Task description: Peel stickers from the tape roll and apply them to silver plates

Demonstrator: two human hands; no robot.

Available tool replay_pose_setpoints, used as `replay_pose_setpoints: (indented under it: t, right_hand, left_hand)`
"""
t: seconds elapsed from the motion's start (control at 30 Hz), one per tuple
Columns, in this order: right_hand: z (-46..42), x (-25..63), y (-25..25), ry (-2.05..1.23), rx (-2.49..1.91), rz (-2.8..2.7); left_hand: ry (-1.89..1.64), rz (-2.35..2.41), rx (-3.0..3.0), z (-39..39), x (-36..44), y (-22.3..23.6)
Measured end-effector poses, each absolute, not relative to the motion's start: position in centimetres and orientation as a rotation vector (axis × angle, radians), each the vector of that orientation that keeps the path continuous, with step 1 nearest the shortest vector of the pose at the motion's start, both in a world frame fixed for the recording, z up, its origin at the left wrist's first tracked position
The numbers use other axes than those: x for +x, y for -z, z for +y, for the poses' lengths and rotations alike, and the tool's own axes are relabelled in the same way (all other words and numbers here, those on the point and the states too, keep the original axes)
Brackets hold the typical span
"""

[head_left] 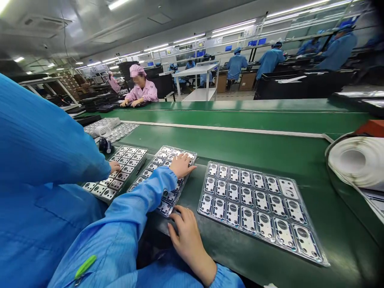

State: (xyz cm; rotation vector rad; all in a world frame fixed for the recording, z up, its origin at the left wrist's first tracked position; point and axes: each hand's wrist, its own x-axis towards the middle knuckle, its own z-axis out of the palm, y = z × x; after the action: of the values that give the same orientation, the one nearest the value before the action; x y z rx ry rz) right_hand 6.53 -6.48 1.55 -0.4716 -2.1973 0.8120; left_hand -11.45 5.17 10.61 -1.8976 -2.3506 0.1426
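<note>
In the head view, my left hand (pixel 182 165) lies palm down on the far right part of a clear plastic tray (pixel 159 160), its fingers stretched over the metal plates and its thumb out to the side. My right hand (pixel 189 236) is at the near corner of that same tray. Its fingertips touch the tray's edge, and the thumb stands apart from them. Small silvery plates with round holes fill the tray's pockets; my left sleeve and hand cover some. A second filled tray (pixel 252 202) lies flat to the right, apart from both hands.
Close at my left, a co-worker in blue has a hand (pixel 114 167) on another filled tray (pixel 132 156). Farther left lie more trays (pixel 123 130) and a white roll (pixel 102 131). A large white roll (pixel 357 160) and a dark cable stand right on the green bench (pixel 240 146).
</note>
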Motion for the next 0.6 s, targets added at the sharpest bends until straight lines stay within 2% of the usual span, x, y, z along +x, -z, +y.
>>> replay_pose_setpoints:
  t: [0.13,0.27,0.33,0.43,0.6]
  right_hand:
    - [-6.6,6.5,-2.0,-0.841,-0.514,-2.097]
    - [-6.5,6.9,-2.7,-0.858,-0.535,-1.913]
    - [-6.6,7.2,-2.9,-0.852,-0.511,-1.840]
    - [-6.7,8.2,-2.8,-0.843,-0.484,-1.825]
    - [-6.4,10.7,-2.3,-0.790,-0.566,-1.835]
  left_hand:
    - [-0.003,-2.286,-1.931,-1.7,-10.3,-11.0]
    - [0.328,-2.215,-1.786,-9.8,-9.9,-7.5]
    - [0.327,-2.193,-1.764,-12.2,-9.7,-5.3]
    - [0.202,-2.187,-1.792,-13.2,-9.2,-3.4]
    - [0.074,-2.243,-1.775,-10.4,-9.5,-3.5]
